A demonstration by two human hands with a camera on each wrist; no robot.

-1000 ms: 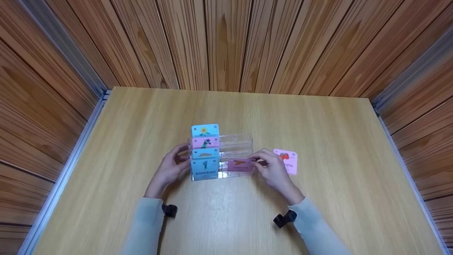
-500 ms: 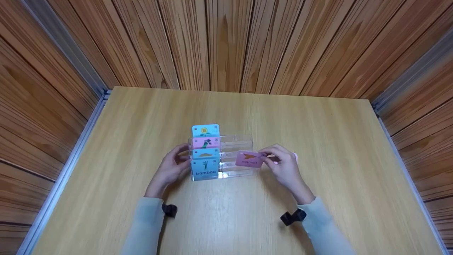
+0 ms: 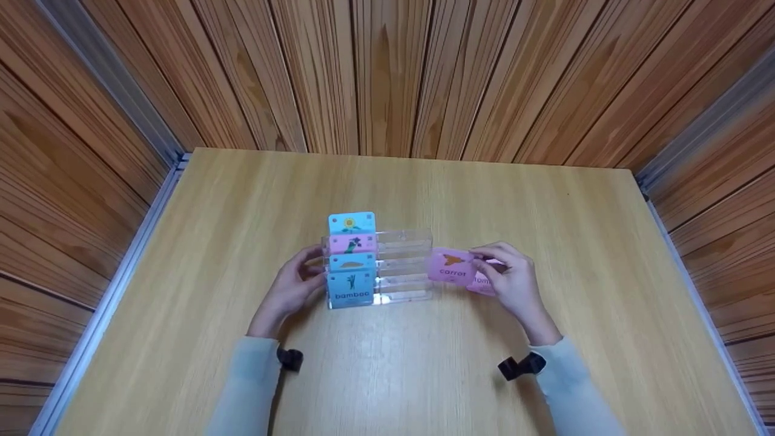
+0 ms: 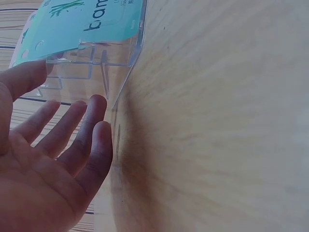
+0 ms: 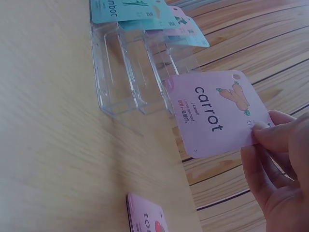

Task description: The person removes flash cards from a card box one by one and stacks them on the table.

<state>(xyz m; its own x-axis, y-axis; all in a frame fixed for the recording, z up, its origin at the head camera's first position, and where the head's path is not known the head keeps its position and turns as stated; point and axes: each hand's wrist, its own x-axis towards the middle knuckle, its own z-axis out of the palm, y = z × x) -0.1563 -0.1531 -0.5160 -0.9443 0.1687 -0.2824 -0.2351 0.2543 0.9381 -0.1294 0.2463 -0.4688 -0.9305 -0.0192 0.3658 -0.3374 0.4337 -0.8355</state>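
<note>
In the head view my right hand (image 3: 513,281) pinches a pink carrot flash card (image 3: 451,266) by its upper right corner, just right of a clear plastic stepped card stand (image 3: 404,280). The right wrist view shows the carrot card's printed face, with thumb and fingertips at its picture edge. My left hand (image 3: 294,290) is at the stand's left side, fingers loosely extended and thumb tip right at the clear edge (image 4: 72,70). On the stand's left half stand a blue bamboo card (image 3: 350,287), a blue card (image 3: 351,261), a pink card (image 3: 352,244) and a blue sunflower card (image 3: 352,223).
A pink tomato card (image 5: 148,215) lies on the wooden table (image 3: 387,369) right of the stand, partly hidden by my right hand and the carrot card in the head view. Its edge looks thick, like a small stack. Wood-panelled walls (image 3: 387,79) enclose the table.
The carrot card, held low in front of the stand's right half a second ago, has moved right and up, away from the stand, with my right hand. My left hand stays put.
</note>
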